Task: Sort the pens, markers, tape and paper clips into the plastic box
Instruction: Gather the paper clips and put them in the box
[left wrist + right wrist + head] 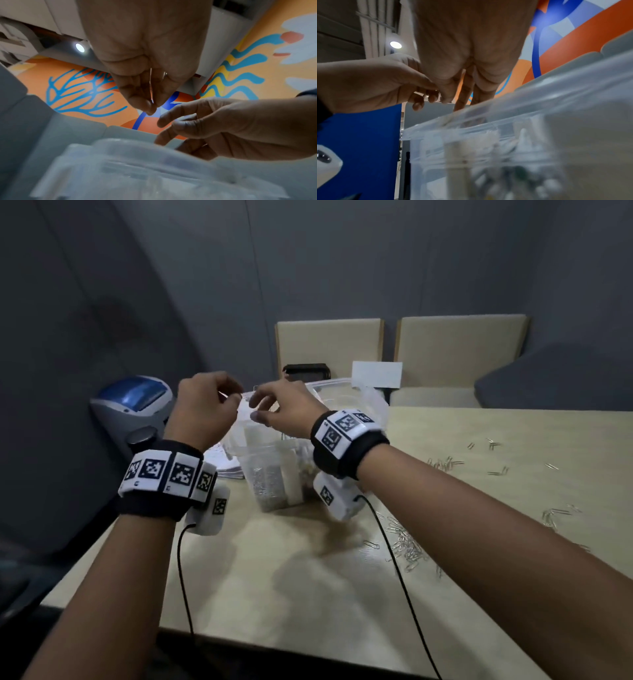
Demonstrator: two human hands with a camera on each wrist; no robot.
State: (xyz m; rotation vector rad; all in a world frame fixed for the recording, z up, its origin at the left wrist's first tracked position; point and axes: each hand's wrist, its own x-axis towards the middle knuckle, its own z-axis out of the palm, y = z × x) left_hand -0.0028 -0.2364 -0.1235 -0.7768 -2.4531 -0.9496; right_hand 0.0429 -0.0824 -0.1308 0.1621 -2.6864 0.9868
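Two hands meet above the clear plastic compartment box (274,474), which stands near the bench's (308,577) far left corner. The left hand (202,409) pinches thin silver paper clips (151,86) between curled fingers (145,106). The right hand (284,409) hangs just beside it, fingers (164,121) loosely spread and holding nothing. Loose silver paper clips (407,546) lie scattered toward the bench's right edge. Behind the box stand a white card (376,374) and a blue-and-grey machine (137,405).
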